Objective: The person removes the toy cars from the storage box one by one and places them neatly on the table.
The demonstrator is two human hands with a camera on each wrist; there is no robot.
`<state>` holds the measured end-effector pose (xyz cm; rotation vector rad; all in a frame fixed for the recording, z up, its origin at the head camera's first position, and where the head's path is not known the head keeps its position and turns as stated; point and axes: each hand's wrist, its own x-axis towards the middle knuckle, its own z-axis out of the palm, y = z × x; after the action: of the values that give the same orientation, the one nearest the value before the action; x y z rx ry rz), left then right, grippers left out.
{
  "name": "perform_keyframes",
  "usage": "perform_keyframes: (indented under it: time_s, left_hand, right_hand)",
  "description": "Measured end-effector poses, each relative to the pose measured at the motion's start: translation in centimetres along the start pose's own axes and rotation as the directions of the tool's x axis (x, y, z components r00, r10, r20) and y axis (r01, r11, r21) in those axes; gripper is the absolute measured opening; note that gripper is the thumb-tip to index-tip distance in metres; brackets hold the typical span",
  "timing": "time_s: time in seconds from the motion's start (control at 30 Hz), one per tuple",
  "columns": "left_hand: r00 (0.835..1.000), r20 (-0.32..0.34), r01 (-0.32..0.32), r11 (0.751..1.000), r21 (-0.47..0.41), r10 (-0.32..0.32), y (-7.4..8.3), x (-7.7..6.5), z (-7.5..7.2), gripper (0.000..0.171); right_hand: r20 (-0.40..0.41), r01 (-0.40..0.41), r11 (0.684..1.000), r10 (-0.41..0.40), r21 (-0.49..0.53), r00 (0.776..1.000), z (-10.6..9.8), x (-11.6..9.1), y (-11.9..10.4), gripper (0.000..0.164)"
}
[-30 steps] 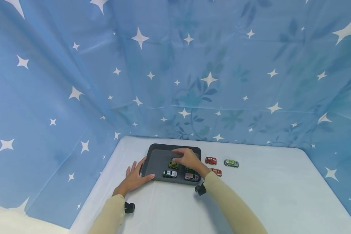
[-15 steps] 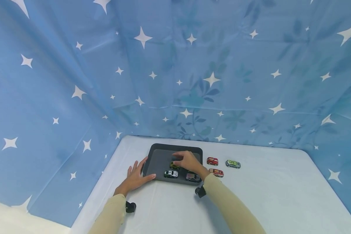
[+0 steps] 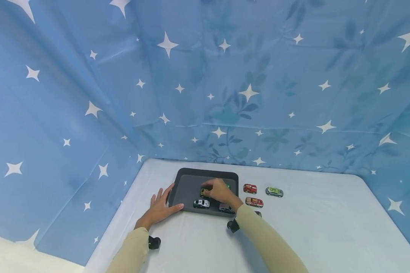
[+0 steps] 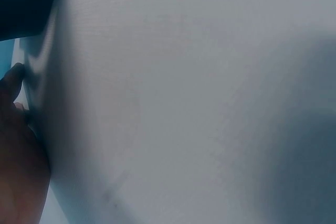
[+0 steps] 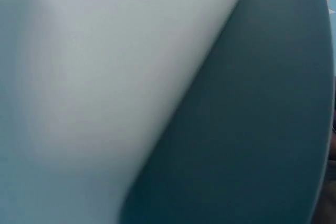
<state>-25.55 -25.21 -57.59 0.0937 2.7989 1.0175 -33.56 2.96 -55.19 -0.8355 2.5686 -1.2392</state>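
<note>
A dark grey tray (image 3: 208,172) lies at the back left of the white table in the head view. My left hand (image 3: 158,208) is spread at its left end, fingers straight against the side and thumb along the front rim. With thumb and fingers, my right hand (image 3: 220,191) pinches a small green toy car (image 3: 203,192), partly hidden by the fingers, inside the tray. A white toy car (image 3: 201,204) sits just in front of it. Right of that is a greyish-purple toy car (image 3: 224,207), partly covered by the right wrist. A bit of green (image 3: 228,186) shows behind the hand.
Right of the tray, on the table (image 3: 314,212), lie a red toy car (image 3: 250,188), an orange-red toy car (image 3: 254,202) and a green-and-silver toy car (image 3: 274,192). A blue starry curtain (image 3: 259,94) hangs behind. The tray's side (image 5: 252,103) fills much of the right wrist view.
My right hand has come down and slightly nearer, its fingers now on the green car. The left hand has stayed at the tray's edge. The whole head view has shifted a little.
</note>
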Motion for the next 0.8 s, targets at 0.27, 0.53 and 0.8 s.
perform_keyframes:
  time_s: [0.27, 0.53, 0.8]
  left_hand:
    - [1.000, -0.012, -0.011, 1.000, -0.008, 0.011, -0.02, 0.06, -0.01, 0.098]
    - [1.000, -0.009, 0.005, 1.000, 0.000, -0.005, 0.16, 0.03, -0.17, 0.098]
    - [1.000, -0.012, -0.002, 1.000, 0.000, 0.002, 0.30, 0.12, -0.01, 0.099]
  right_hand:
    - [-0.016, -0.011, 1.000, 0.010, -0.013, 1.000, 0.70, 0.16, 0.50, 0.027]
    - [-0.029, -0.030, 0.999, 0.031, 0.019, 0.999, 0.84, -0.04, 0.47, 0.032]
    - [-0.036, -0.042, 0.999, 0.043, 0.024, 0.998, 0.79, -0.04, 0.50, 0.028]
